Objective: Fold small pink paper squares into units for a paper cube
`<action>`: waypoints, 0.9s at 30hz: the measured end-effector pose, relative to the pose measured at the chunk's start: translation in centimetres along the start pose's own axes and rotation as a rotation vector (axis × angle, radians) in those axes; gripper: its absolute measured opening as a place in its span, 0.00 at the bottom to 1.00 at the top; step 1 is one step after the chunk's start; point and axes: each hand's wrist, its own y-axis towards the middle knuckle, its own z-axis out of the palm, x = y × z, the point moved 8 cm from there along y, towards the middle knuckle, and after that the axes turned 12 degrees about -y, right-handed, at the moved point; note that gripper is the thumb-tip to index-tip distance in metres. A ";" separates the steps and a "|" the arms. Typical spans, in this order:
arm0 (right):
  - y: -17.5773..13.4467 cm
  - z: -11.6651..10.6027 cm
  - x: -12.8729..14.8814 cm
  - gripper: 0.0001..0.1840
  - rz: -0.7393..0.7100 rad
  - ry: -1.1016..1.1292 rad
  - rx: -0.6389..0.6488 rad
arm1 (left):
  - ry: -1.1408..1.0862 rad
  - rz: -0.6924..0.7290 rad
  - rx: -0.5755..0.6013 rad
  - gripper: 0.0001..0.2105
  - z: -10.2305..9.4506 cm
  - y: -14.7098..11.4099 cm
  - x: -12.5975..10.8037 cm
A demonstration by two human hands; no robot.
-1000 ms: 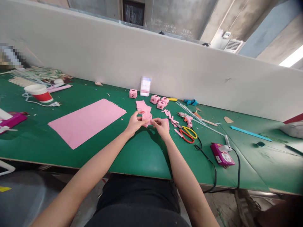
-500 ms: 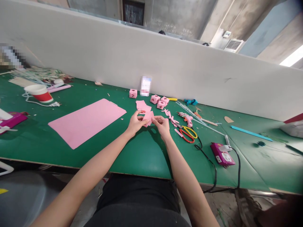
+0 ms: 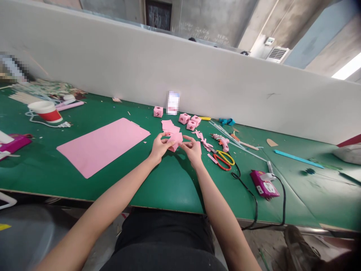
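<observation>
Between my two hands is a small folded pink paper box (image 3: 175,142), held just above the green table. My left hand (image 3: 160,149) pinches its left side, thumb across the front. My right hand (image 3: 193,151) grips the box's right edge between thumb and fingers. Just beyond lie pink paper squares (image 3: 168,126). Farther back sit several finished-looking pink paper boxes (image 3: 184,119) with dark diamond-shaped openings, one pink box (image 3: 158,111) apart from the others. Pink paper scraps (image 3: 203,140) are scattered to the right of my right hand.
A large pink sheet (image 3: 104,146) lies to the left. On the right are scissors (image 3: 225,160), a pink glue gun (image 3: 222,142) and a purple power strip (image 3: 264,184) with a black cord. A red-and-white paper cup (image 3: 46,111) stands at far left; a white partition (image 3: 180,71) closes the back.
The pink paper between my hands has turned and now shows more of a box shape. My right fingers have shifted slightly along its edge.
</observation>
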 end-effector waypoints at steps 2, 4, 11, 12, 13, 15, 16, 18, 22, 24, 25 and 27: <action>0.0 0.4 -0.1 0.31 0.009 -0.005 0.031 | -0.022 -0.019 -0.017 0.29 -0.2 0.0 0.2; -0.1 0.8 -0.2 0.28 0.016 -0.014 0.062 | -0.043 -0.043 -0.019 0.29 -0.1 0.0 0.2; -0.5 1.4 -0.5 0.29 0.088 0.019 0.076 | -0.041 -0.026 0.004 0.30 0.2 -0.1 0.0; -0.5 1.3 -0.4 0.30 0.085 0.025 0.060 | -0.038 -0.019 0.011 0.30 0.2 -0.1 0.0; -0.6 1.2 -0.3 0.31 0.079 0.029 0.047 | -0.037 -0.012 0.017 0.31 0.2 -0.1 0.0; -0.6 1.1 0.0 0.33 0.073 0.052 0.046 | -0.042 0.004 0.019 0.30 0.1 0.1 0.0; -0.7 1.2 0.2 0.33 0.080 0.079 0.063 | -0.049 0.013 0.014 0.30 0.0 0.2 0.0; -0.7 1.4 0.3 0.31 0.113 0.149 0.126 | -0.069 0.024 -0.007 0.29 -0.3 0.4 -0.2; -0.5 1.1 0.0 0.28 0.193 0.217 0.182 | -0.102 -0.009 -0.010 0.29 -0.6 0.7 -0.3; -0.4 0.5 -0.6 0.26 0.235 0.222 0.148 | -0.090 -0.005 0.025 0.31 -0.3 0.7 -0.5; -0.3 0.4 -0.9 0.25 0.256 0.226 0.138 | -0.079 0.003 0.045 0.31 -0.1 0.6 -0.7; -0.2 0.3 -1.4 0.23 0.282 0.236 0.136 | -0.051 0.011 0.089 0.32 0.2 0.5 -0.8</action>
